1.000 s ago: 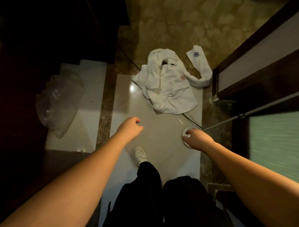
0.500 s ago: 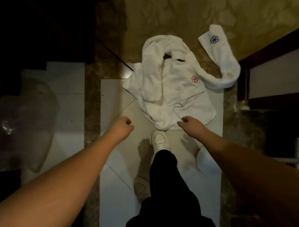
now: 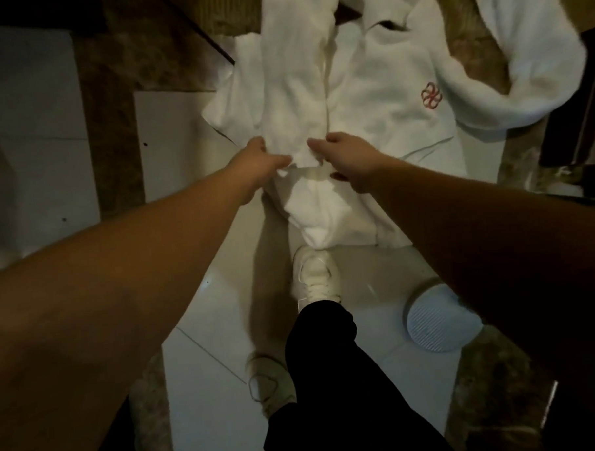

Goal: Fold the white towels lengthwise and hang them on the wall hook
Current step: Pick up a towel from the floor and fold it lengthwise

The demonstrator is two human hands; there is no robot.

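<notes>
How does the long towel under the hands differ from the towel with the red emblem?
The long towel is bunched into a narrow strip; the emblem towel lies spread wide. The left hand and right hand pinch the strip's near end; neither grips the emblem towel. Only one shows a red emblem. Both are white, on the floor.

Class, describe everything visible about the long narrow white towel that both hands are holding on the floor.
The long white towel looks like soft terry cloth, bunched into a narrow strip running away from the person over other white towels on the tiled floor. Its near end is crumpled. The left hand grips its left edge, and the right hand pinches its right edge. Its far end runs out of view at the top. No logo shows on it.
</notes>
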